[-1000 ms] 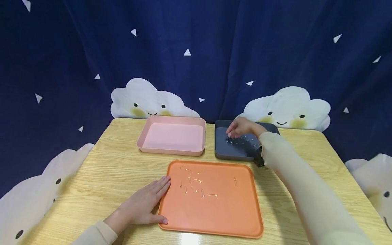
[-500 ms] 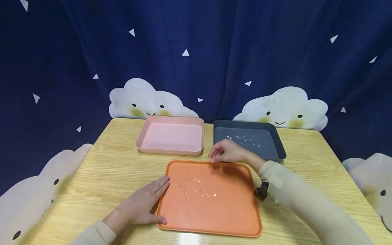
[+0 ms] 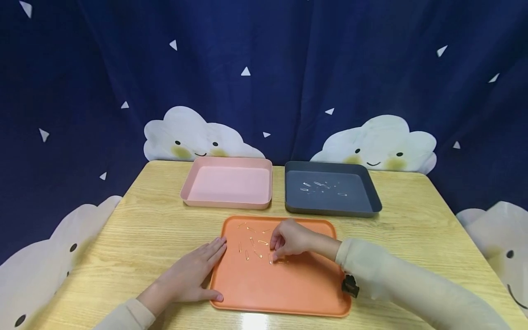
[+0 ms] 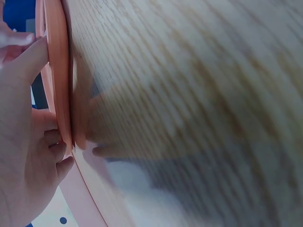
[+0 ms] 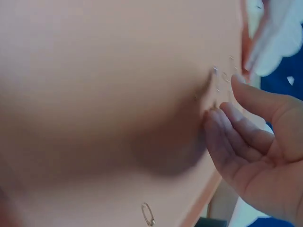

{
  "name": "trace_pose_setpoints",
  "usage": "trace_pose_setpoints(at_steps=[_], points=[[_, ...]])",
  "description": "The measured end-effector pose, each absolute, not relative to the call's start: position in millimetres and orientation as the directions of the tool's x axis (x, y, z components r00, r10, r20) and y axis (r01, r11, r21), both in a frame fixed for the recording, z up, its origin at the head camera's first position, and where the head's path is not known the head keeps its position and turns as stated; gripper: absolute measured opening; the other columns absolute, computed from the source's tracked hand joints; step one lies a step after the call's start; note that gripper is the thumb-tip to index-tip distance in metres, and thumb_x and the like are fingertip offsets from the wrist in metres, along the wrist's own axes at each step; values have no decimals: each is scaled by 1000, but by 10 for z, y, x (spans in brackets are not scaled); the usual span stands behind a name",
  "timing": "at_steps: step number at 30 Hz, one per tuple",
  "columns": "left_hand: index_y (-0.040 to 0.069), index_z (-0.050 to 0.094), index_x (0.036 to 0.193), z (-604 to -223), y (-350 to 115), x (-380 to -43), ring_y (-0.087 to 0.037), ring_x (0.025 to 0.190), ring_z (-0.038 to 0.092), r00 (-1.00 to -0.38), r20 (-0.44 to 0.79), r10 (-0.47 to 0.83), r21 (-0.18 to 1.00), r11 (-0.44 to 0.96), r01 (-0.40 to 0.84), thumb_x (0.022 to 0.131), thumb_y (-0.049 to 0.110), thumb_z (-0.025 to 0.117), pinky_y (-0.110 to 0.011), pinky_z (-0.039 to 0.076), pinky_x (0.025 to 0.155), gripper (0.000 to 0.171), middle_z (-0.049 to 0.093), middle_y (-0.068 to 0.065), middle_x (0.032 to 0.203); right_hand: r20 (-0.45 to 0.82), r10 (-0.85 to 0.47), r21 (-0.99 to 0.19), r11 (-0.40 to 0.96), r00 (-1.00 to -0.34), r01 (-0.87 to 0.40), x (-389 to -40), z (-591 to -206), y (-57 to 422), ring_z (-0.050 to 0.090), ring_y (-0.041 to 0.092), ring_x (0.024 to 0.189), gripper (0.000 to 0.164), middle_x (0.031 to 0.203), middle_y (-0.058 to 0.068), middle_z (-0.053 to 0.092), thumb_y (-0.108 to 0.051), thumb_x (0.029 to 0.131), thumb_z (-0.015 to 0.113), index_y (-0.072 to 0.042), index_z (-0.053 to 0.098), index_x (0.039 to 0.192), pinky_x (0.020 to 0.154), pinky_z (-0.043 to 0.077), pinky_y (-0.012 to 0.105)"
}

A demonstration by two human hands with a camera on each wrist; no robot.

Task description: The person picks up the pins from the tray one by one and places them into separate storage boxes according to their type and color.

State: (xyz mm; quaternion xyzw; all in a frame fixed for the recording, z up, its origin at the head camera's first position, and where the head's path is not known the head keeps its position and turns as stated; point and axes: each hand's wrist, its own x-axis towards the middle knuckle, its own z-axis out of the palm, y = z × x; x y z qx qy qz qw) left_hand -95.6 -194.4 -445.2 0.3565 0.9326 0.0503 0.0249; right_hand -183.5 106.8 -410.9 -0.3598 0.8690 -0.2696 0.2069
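Observation:
My left hand [image 3: 189,274] lies at the left edge of the orange tray [image 3: 284,293], fingertips and thumb on its rim; in the left wrist view the fingers [image 4: 47,137] touch that rim. Over the tray's middle, my right hand [image 3: 292,239] reaches down beside a silver safety pin [image 3: 270,259]. The right wrist view shows its thumb [image 5: 251,97] apart from the fingers, with no pin visibly held. Several gold safety pins [image 3: 262,242] are scattered on the left half of the tray. One pin [image 5: 148,214] lies apart in the right wrist view.
Behind the orange tray stand a pink tray [image 3: 227,204] on the left and a dark grey tray [image 3: 334,212] on the right. Several silver safety pins [image 3: 317,184] and small shiny bits lie in the grey one. A dark blue curtain [image 3: 264,82] hangs behind the wooden table [image 3: 156,220].
My right hand has moved from the grey tray toward me and left, down to the pins on the orange tray. A silver pin was left in the grey tray. My left hand stays put.

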Motion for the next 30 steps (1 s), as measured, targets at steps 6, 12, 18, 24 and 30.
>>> trace_pose_setpoints(at_steps=[6,12,18,24,30], points=[[-5,40,146,-4467,-1950,-940,-34,145,39,-740,7,673,106,735,670,80,80,49,-44,42,114,108,38,-21,156,-125,-722,-541,624,-680,-564,-1727,-4208,955,42,-6,60,25,65,1,64,-17,66,90,-5,70,75,57,41,10],[-5,40,146,-4466,-1949,-944,-34,145,39,-737,16,675,100,733,673,81,80,49,-44,42,114,108,38,-21,156,-88,-708,-503,638,-700,-583,-1684,-4215,916,47,-1,61,23,67,3,65,-7,65,89,-5,69,74,58,42,11],[-4,39,147,-4466,-1956,-952,-34,146,38,-744,-1,669,107,739,665,81,81,48,-45,41,115,108,36,-21,157,-65,-738,-494,609,-672,-620,-1717,-4201,926,52,-1,60,17,67,4,69,11,69,72,-4,72,75,57,43,8],[-4,39,147,-4471,-1954,-956,-34,145,39,-743,13,669,101,738,667,80,80,49,-45,40,115,108,37,-21,156,-62,-745,-498,600,-664,-627,-1743,-4200,954,49,-4,59,25,66,2,69,16,67,62,-5,73,73,56,43,8],[-5,40,146,-4458,-1948,-947,-35,145,39,-744,11,668,103,739,666,80,80,51,-45,40,115,108,37,-22,156,-78,-736,-495,614,-672,-615,-1770,-4188,1013,53,2,61,23,67,3,68,14,67,67,-7,72,74,56,42,9]])
